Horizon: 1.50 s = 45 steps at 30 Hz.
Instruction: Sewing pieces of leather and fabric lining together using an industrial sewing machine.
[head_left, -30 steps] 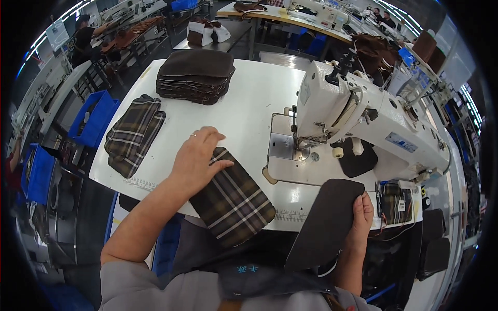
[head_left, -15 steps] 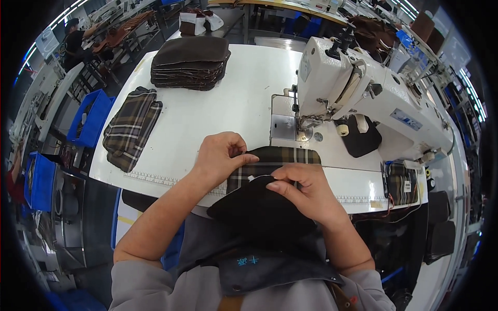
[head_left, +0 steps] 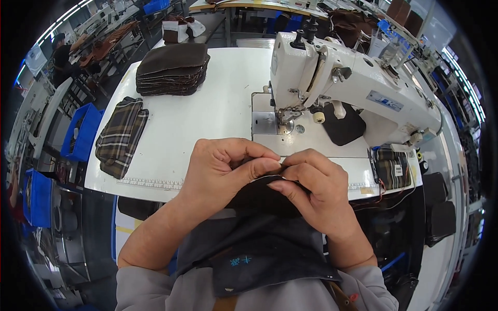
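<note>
My left hand (head_left: 220, 166) and my right hand (head_left: 319, 186) meet in front of the table's near edge, each pinching the top edge of a dark fabric piece (head_left: 262, 199). Fingertips nearly touch at the middle of that edge, where a thin pale line shows. Below the hands the fabric hangs over my dark apron (head_left: 259, 238). Whatever lies behind its upper edge is hidden by my fingers. Beyond the hands stands a white sewing machine (head_left: 358, 78), with its needle area above a metal plate (head_left: 264, 123).
On the white table (head_left: 223, 88) lie a stack of dark brown pieces (head_left: 171, 59) and folded plaid fabric (head_left: 122, 137). A black rounded piece (head_left: 342, 124) sits under the machine arm. More plaid fabric (head_left: 391, 168) is at the right edge. Blue bins (head_left: 80, 132) stand left.
Both hands have come together and raised the fabric edge. The plaid cloth that showed beneath them is now out of sight. The view has shifted slightly, moving the machine left in the picture.
</note>
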{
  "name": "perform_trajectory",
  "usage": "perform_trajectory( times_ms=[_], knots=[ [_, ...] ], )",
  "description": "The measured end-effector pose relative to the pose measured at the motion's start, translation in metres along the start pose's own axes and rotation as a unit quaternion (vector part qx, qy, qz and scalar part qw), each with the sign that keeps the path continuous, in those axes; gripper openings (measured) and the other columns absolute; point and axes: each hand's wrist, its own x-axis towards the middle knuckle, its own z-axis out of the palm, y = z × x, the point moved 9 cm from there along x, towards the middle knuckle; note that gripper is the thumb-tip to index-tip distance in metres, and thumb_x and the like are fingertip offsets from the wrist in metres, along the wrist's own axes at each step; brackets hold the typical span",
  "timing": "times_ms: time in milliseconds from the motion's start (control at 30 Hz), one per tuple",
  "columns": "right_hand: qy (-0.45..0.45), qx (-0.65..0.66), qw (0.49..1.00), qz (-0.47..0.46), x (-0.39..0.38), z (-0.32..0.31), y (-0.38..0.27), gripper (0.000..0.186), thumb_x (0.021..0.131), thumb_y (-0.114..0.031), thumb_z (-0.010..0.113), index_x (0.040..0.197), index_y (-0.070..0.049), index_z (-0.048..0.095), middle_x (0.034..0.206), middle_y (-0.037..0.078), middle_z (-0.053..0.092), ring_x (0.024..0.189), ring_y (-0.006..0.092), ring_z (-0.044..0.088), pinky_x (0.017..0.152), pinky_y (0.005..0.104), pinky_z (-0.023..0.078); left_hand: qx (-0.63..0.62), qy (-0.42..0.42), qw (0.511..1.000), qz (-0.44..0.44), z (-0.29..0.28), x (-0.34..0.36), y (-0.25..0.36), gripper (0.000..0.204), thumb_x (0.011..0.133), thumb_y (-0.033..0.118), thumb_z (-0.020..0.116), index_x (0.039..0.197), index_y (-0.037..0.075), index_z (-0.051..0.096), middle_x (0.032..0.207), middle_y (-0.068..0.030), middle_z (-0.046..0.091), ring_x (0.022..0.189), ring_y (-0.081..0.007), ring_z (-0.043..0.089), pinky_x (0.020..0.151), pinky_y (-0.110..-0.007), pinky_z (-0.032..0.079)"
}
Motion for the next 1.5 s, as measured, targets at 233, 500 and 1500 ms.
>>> perform_trajectory(
  times_ms=[233, 500, 1500],
  knots=[
    [0.031, 0.008, 0.999, 0.006, -0.012, -0.015, 0.01, 0.025, 0.077, -0.011, 0.09, 0.086, -0.001, 0.069, 0.088, 0.011, 0.069, 0.068, 0.0255, 0.067, 0.06, 0.0346, 0.053, -0.176, 0.072, 0.981, -0.042, -0.01, -0.023, -0.02, 0.02, 0.099, 0.009, 0.075, 0.112, -0.005, 0.074, 0.101, -0.0096, 0.078, 0.09, -0.0104, 0.071, 0.085, -0.024, 0.056],
    [0.036, 0.015, 0.999, -0.033, -0.019, -0.008, 0.006, 0.025, 0.076, -0.011, 0.09, 0.087, -0.002, 0.07, 0.089, 0.011, 0.07, 0.07, 0.0249, 0.067, 0.061, 0.033, 0.052, -0.13, 0.054, 0.989, -0.033, -0.01, -0.027, -0.012, 0.011, 0.099, 0.0, 0.07, 0.11, -0.004, 0.072, 0.104, -0.0087, 0.077, 0.093, -0.0099, 0.071, 0.086, -0.024, 0.057],
    [0.049, 0.152, 0.982, 0.105, -0.03, -0.006, 0.032, 0.013, 0.082, -0.005, 0.086, 0.083, -0.004, 0.074, 0.085, 0.008, 0.075, 0.077, 0.0179, 0.072, 0.071, 0.0288, 0.054, -0.001, 0.058, 0.998, 0.022, 0.007, -0.035, -0.006, 0.016, 0.095, -0.003, 0.074, 0.102, -0.002, 0.059, 0.097, -0.0136, 0.079, 0.097, -0.0136, 0.076, 0.086, -0.026, 0.058]
  ],
)
